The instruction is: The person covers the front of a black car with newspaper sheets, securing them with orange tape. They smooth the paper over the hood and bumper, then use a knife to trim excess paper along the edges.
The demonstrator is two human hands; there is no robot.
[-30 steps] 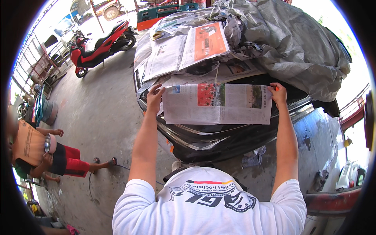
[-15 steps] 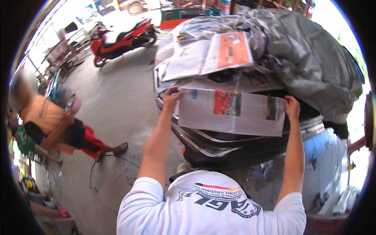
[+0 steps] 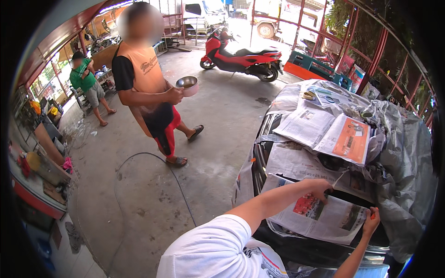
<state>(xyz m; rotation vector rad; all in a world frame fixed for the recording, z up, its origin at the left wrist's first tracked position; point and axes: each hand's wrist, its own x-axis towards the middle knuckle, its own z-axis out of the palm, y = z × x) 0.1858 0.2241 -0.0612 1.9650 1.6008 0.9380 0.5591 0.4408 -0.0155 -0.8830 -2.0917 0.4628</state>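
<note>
A printed sheet of newspaper (image 3: 296, 221) lies across the dark front of a covered car (image 3: 320, 248). My right hand (image 3: 371, 221) pinches its right edge, with a small orange thing at the fingers that I cannot make out. My left hand (image 3: 319, 189) is over the sheet's upper edge, its arm crossing the left part. Its fingers close at the lower end of a thin pale strip (image 3: 342, 177) that looks like tape. Farther up, an open newspaper (image 3: 306, 124) with an orange page covers part of the car, beside a grey plastic cover (image 3: 408, 157).
A person in an orange shirt (image 3: 147, 69) stands to the left holding a metal bowl (image 3: 187, 86). Another person in green (image 3: 83, 76) is farther back. A red scooter (image 3: 241, 59) is parked behind. A dark hose (image 3: 178, 183) runs along the concrete floor (image 3: 139, 204).
My left hand has let go of the newspaper's left edge and moved right to the pale strip. My right hand stays on the right edge. The view has swung left.
</note>
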